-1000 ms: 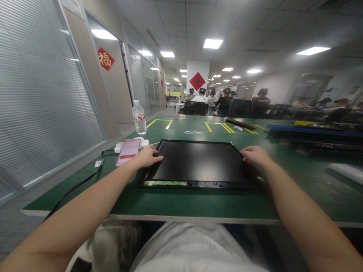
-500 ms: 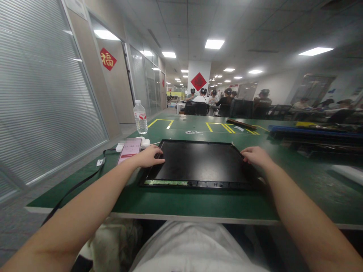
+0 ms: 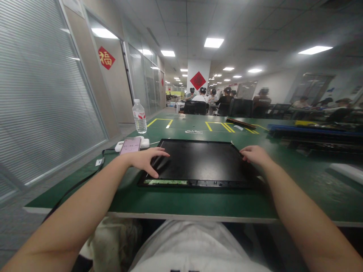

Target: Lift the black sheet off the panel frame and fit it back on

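Observation:
A flat black display panel (image 3: 201, 162) lies face up on the green table (image 3: 184, 202), with a strip of green circuit board along its near edge. My left hand (image 3: 147, 158) hovers over the panel's near left corner with fingers spread and holds nothing. My right hand (image 3: 255, 154) rests on the panel's far right edge, fingers curled over the rim.
A pink phone (image 3: 129, 145) lies left of the panel by a white charger (image 3: 144, 142) and a black cable (image 3: 82, 181). A water bottle (image 3: 139, 117) stands at the back left. Dark panels and blue trays (image 3: 312, 134) lie at the right. Several people sit beyond the table.
My left hand has lifted off the panel's left edge, moved nearer and to the right, and spread its fingers. The right hand has stayed on the right edge.

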`<state>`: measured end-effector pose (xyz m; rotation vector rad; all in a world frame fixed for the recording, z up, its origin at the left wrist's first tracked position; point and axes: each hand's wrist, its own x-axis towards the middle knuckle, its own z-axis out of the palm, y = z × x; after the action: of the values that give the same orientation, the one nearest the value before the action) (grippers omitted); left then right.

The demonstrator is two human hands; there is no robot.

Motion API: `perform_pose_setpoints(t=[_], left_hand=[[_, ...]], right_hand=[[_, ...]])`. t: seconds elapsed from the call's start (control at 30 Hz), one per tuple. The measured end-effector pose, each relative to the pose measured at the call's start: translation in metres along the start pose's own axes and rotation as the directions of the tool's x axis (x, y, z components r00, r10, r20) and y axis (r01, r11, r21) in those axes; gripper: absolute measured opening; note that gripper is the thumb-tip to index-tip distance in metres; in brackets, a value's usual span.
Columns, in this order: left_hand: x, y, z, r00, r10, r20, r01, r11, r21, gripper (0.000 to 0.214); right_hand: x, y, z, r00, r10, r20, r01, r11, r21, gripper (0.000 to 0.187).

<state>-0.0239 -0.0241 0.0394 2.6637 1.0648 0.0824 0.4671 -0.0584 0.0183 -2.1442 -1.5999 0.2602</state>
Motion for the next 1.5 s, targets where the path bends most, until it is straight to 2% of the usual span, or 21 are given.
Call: perform_pose_setpoints(t=[0.17,0.4,0.77,0.9,1.0,1.1,1.33,1.5], left_hand=[[-0.001,0.000,-0.001,0.997,0.053,0.053,-0.051,0.998,-0.035,0.102],[-0.002,0.011,-0.003,0.992,0.126,-0.009,-0.127,0.988,-0.083,0.095],[-0.002,0.013,-0.003,0.986,0.166,-0.015,-0.166,0.984,-0.066,0.088],[0.000,0.010,-0.001,0.998,0.057,-0.028,-0.059,0.996,-0.070,0.080],[0.003,0.005,0.001,0.991,-0.067,-0.112,0.061,0.997,-0.052,0.066],[0.007,-0.002,0.002,0.966,-0.161,-0.203,0.172,0.984,0.037,0.056],[0.010,-0.005,0.000,0.961,-0.235,-0.143,0.263,0.939,0.222,0.045],[0.009,-0.001,0.000,0.954,-0.287,-0.084,0.299,0.921,0.251,0.040]], right_hand=[[0.000,0.000,0.000,1.000,0.010,0.012,-0.010,1.000,0.007,0.025],[0.001,0.003,0.002,1.000,0.003,-0.005,-0.003,1.000,0.012,0.024],[0.002,0.002,0.001,1.000,0.006,0.004,-0.006,1.000,0.006,0.024],[0.001,0.002,0.001,1.000,0.001,0.011,-0.001,1.000,0.003,0.024],[0.001,0.001,0.001,1.000,0.010,0.016,-0.010,1.000,0.005,0.025],[0.001,0.001,0.001,1.000,0.010,0.010,-0.010,1.000,0.005,0.026],[0.001,0.001,0.001,1.000,0.019,0.010,-0.019,1.000,-0.006,0.026],[0.000,0.000,0.000,1.000,0.014,0.000,-0.014,1.000,-0.003,0.024]])
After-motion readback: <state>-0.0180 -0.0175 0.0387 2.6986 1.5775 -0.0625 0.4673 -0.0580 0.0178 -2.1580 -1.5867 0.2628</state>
